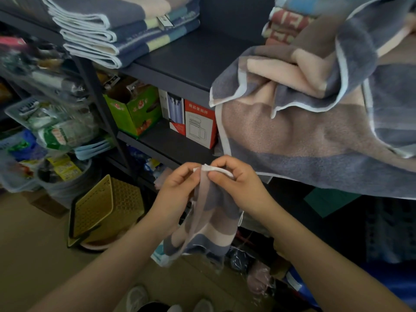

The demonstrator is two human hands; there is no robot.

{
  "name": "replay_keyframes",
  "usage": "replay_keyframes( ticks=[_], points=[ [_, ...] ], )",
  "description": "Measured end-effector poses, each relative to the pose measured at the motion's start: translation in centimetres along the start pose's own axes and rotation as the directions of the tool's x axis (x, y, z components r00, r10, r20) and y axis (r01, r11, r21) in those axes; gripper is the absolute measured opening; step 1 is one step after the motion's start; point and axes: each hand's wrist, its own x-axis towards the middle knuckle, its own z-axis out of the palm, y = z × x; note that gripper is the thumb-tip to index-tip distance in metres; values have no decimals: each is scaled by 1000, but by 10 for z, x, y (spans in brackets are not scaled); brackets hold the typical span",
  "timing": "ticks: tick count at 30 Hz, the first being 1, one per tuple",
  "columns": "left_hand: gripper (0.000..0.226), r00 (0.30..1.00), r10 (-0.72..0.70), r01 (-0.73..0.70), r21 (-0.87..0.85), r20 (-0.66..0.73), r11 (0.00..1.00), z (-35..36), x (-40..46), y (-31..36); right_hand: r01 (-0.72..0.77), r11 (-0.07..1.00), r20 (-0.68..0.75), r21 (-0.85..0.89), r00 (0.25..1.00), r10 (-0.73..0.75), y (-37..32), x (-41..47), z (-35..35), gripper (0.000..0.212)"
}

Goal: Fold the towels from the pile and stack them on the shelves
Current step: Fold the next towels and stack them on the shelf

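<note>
Towel in blue, pink and taupe stripes is held up in front of a dark metal shelf unit, with its white-edged top corner pinched between both hands and the rest hanging down. The left hand is curled on the towel's edge from the left; the right hand is curled on the same white hem from the right, thumb pressed against the fabric. The two hands are almost touching. On the shelf unit's upper board, at the left, a stack of folded towels is seen. To the right of the shelf unit, a pile of unfolded towels is draped loosely, above the hands. On the shelf unit's lower board, a green carton and a red and white box are placed. A yellow basket is tilted on the floor at the shelf unit's foot.
</note>
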Motion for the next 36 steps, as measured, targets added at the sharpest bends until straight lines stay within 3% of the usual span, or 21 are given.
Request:
replay_keyframes(
  ticks=[5,11,14,17,19,20,22,25,27,29,32,34,36],
  points=[
    [26,1000,20,-19,6,-22,1000,-3,0,3,153,953,24,-262,988,-152,0,1,-4,5],
    [21,999,39,-39,0,-24,999,2,-4,4,73,968,-9,-239,997,-77,2,1,0,3],
    [20,999,40,-40,-48,-13,998,2,-4,5,111,949,-40,-295,991,-129,4,3,-2,5],
    [19,995,92,-91,-45,38,995,1,-5,8,80,966,-7,-246,996,-85,4,2,-4,3],
    [10,977,186,-194,63,104,979,-2,-7,10,31,987,27,-160,999,-27,4,1,-4,4],
    [4,962,227,-248,136,154,959,-4,-7,11,15,996,46,-92,999,-11,3,-1,-3,4],
    [17,936,256,-315,254,241,914,-10,-6,14,7,999,60,50,998,-10,2,-4,-1,5],
    [14,910,280,-380,346,305,858,-19,-2,19,19,995,90,100,996,-28,3,-5,-3,5],
    [8,880,341,-462,425,332,778,-22,-1,19,-47,991,214,123,977,20,3,-2,-9,3],
    [8,878,367,-475,459,308,751,-22,-2,19,-115,987,349,108,935,70,6,1,-16,6],
    [6,899,381,-437,446,215,781,-25,-1,19,-168,983,424,70,897,123,11,1,-20,19],
    [13,910,384,-411,441,154,798,-30,-1,19,-147,989,390,14,911,130,12,2,-19,16],
    [14,919,379,-384,455,107,803,-36,-1,17,-16,987,259,-160,964,58,11,2,-14,18]
  ],
)
